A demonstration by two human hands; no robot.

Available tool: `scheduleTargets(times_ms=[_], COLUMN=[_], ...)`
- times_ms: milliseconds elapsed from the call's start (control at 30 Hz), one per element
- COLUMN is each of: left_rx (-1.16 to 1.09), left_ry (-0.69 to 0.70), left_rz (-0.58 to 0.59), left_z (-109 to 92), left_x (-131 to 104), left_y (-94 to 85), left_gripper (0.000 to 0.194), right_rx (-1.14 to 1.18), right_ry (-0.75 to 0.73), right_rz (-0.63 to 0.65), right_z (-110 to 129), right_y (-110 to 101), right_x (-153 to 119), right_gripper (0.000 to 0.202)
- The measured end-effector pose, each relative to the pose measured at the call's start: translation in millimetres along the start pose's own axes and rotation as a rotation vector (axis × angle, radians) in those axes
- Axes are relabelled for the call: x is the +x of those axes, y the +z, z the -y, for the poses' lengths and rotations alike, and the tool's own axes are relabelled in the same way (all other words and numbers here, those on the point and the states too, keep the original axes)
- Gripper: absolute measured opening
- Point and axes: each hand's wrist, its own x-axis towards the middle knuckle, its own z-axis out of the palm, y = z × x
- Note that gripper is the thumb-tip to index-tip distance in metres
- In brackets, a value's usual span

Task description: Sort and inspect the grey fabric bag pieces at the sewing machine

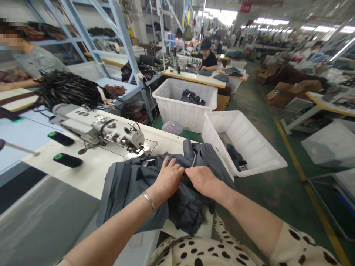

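Both hands are lying on a heap of dark grey fabric [130,184] that is sprawling over the near edge of the sewing table [91,173], just in front of the sewing machine [111,133]. The left hand [168,178] is pressing flat with its fingers spread and relaxed, while the right hand [203,180] is curling its fingertips into a fold beside it, seemingly pinching the cloth (the grip itself is hidden under the knuckles). The two hands are nearly touching. To handle this well, it looks wise to be smoothing outward from that meeting point, keeping the left palm anchoring the layers so they are not sliding, and keeping the hanging bulk from dragging the piece off the edge toward the white bin [244,144].
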Motion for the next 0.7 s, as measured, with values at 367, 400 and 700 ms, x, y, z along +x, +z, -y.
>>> scheduleTargets(times_ms=[367,400,700], left_rx=[-0.488,-0.626,-1.236], left_ry=[-0.358,-0.369,-0.448], left_rz=[-0.078,-0.109,0.026], left_z=[-18.4,-23.2,-39.2], left_x=[39.4,38.6,35.0], left_y=[-114.2,-111.0,-21.7], left_gripper=[0.019,0.018,0.029], right_rx=[0.869,1.088,1.771], right_ry=[0.045,0.115,-0.037], right_rz=[-0.846,-0.792,-0.349], right_z=[-10.3,-9.8,13.2], right_y=[-108.5,-93.7,-51.2], right_x=[-54.7,-54.1,-11.6], right_gripper=[0.029,0.036,0.046])
